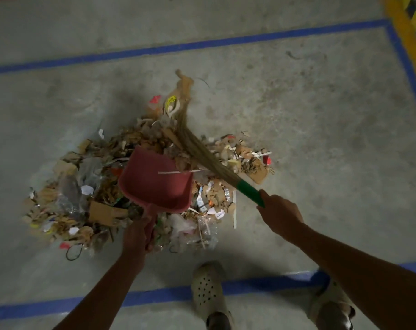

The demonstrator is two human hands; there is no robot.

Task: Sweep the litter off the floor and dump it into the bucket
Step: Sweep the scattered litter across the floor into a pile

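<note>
A wide heap of litter [83, 194], made of cardboard scraps, paper, plastic film and wrappers, lies on the grey concrete floor in the middle of the view. My left hand [135, 234] grips the handle of a red dustpan [154, 184] that rests tilted on the heap, its mouth facing away from me. My right hand [279, 215] holds the green handle of a straw broom [192, 144]. The bristles reach across the far side of the heap, past the dustpan's mouth. A thin pale strip lies across the pan's lip. No bucket is in view.
Blue tape lines [178, 47] mark a rectangle on the floor around the heap. A yellow and black striped curb [412, 22] runs at the top right. My two feet in pale perforated clogs [209, 291] stand on the near blue line.
</note>
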